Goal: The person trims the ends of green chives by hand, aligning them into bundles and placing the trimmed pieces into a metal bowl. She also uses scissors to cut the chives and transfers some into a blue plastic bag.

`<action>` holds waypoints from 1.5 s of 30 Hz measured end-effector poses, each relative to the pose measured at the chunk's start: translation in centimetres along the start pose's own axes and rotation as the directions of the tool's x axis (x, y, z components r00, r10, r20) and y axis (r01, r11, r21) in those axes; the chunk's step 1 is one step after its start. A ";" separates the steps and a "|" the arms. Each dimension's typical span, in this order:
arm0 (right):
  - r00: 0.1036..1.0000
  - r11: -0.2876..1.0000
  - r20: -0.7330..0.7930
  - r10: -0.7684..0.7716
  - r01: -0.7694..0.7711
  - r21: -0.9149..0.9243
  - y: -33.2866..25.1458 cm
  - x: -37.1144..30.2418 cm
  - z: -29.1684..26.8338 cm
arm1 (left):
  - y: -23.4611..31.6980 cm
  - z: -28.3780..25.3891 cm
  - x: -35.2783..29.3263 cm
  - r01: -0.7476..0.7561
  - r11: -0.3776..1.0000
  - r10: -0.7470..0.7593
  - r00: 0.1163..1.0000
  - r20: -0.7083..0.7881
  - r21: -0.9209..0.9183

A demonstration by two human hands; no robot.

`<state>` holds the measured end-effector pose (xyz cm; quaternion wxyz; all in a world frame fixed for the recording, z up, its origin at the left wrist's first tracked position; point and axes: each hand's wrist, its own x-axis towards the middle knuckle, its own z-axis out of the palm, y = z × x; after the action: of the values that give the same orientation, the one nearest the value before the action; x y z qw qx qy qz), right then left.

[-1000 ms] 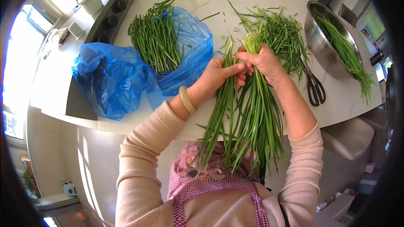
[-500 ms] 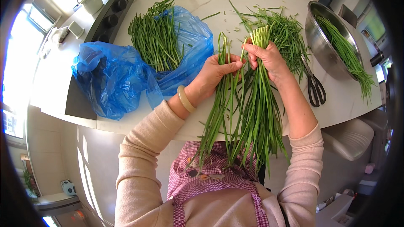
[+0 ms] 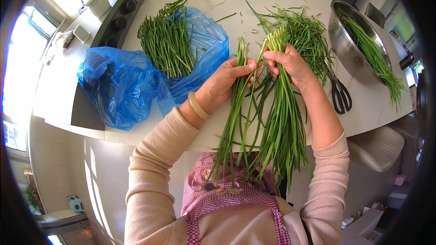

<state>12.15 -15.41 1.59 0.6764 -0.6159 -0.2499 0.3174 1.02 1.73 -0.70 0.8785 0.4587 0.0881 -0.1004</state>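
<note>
Long green garlic chives hang from both of my hands over the near edge of the table. My right hand (image 3: 291,65) is closed round a thick bunch of chives (image 3: 284,122), pale cut ends up. In my left hand (image 3: 230,78) is a thinner bunch of chives (image 3: 230,127), pinched between thumb and fingers. A single stalk slants between the two hands, its pale end by my right fingertips. Behind my right hand lies a loose heap of trimmed chives (image 3: 309,41). Black-handled scissors (image 3: 340,94) rest right of the heap, their blades partly under it.
At the left, a blue plastic bag (image 3: 122,86) lies spread under a pile of chives (image 3: 165,47). A steel bowl (image 3: 345,59) holding more chives stands tilted at the right. Scraps dot the white table (image 3: 231,0). A grey chair (image 3: 377,147) is beyond its right edge.
My left fingers have shifted slightly left and up, and the loose stalk between the hands now slants more. The right hand keeps its bunch, almost unmoved.
</note>
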 end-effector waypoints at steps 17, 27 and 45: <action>0.999 0.991 -0.034 -0.035 0.030 -0.133 0.3 0.0 1.4 | -0.9 0.4 0.2 -0.264 0.920 0.310 0.942 -0.127 0.290; 0.991 0.983 -0.131 -0.015 0.038 0.177 1.2 0.6 0.7 | -0.9 0.6 0.2 -0.247 0.917 0.298 0.946 -0.124 0.314; 0.947 0.983 -0.266 -0.181 0.183 -0.014 1.2 0.7 0.9 | 0.4 0.6 -0.3 -0.037 0.991 0.044 0.998 -0.052 0.125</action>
<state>11.80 -14.26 0.42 0.7334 -0.6236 -0.2109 0.1695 0.87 1.44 0.04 0.8474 0.5167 0.0961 -0.0753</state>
